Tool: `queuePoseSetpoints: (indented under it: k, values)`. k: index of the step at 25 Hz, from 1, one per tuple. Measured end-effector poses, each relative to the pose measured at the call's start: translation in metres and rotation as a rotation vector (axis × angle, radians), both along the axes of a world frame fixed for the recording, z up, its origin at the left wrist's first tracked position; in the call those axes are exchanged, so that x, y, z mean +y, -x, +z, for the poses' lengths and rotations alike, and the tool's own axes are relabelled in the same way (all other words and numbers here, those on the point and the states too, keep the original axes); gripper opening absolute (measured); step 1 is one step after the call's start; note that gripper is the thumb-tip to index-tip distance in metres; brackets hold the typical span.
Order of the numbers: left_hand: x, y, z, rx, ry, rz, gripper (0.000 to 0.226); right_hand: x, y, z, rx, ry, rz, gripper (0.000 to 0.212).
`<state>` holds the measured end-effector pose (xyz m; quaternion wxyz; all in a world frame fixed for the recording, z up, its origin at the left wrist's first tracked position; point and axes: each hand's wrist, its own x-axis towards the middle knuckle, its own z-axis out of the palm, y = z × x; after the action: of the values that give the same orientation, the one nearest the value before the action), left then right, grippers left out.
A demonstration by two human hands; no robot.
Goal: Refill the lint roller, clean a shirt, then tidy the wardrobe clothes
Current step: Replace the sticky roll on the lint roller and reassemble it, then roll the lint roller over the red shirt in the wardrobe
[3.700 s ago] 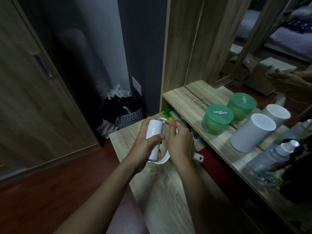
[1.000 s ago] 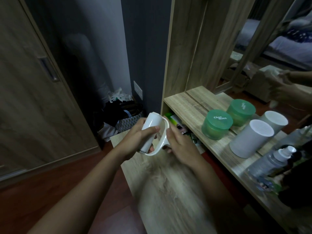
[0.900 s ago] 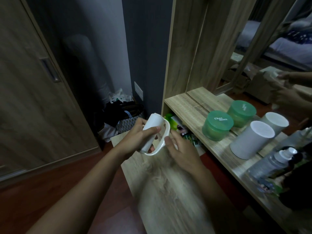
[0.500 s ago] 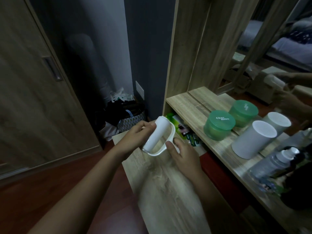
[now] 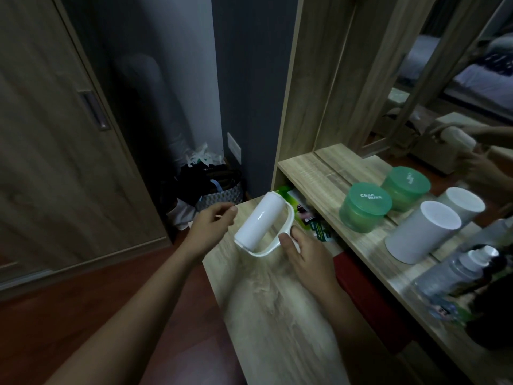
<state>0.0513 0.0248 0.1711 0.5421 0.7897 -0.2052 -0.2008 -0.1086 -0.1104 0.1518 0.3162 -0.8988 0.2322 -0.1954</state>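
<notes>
White and glossy, the lint roller (image 5: 261,222) tilts above the wooden counter (image 5: 277,309), its curved frame gripped in my right hand (image 5: 304,252). My left hand (image 5: 213,222) is just beside the roll, fingers loosely curled around nothing. Near on the shelf (image 5: 330,195) stand a green jar (image 5: 365,207) and a white cup (image 5: 422,236).

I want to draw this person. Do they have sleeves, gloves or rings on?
No. The left hand and right hand are bare, with no gloves, rings or watch showing. Both forearms are bare too; no sleeve reaches into view.
</notes>
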Motion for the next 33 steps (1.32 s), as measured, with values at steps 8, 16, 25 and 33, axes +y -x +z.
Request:
queuePoseSetpoints:
  k: [8, 16, 25, 33]
  values:
    - [0.016, -0.005, 0.021, 0.048, 0.189, -0.111, 0.019, 0.023, -0.02, 0.01, -0.03, 0.027, 0.011, 0.049]
    - [0.107, -0.11, 0.043, -0.37, 0.0, 0.135, 0.031, 0.092, -0.137, 0.032, -0.051, 0.049, 0.09, 0.051]
    - [0.219, -0.362, 0.045, -0.721, -0.263, 0.183, 0.045, 0.184, -0.365, 0.037, -0.109, -0.099, 0.101, 0.05]
    - [0.21, -0.527, 0.011, -1.259, -0.777, -0.276, 0.051, 0.196, -0.498, 0.032, -0.083, -0.16, -0.029, 0.035]
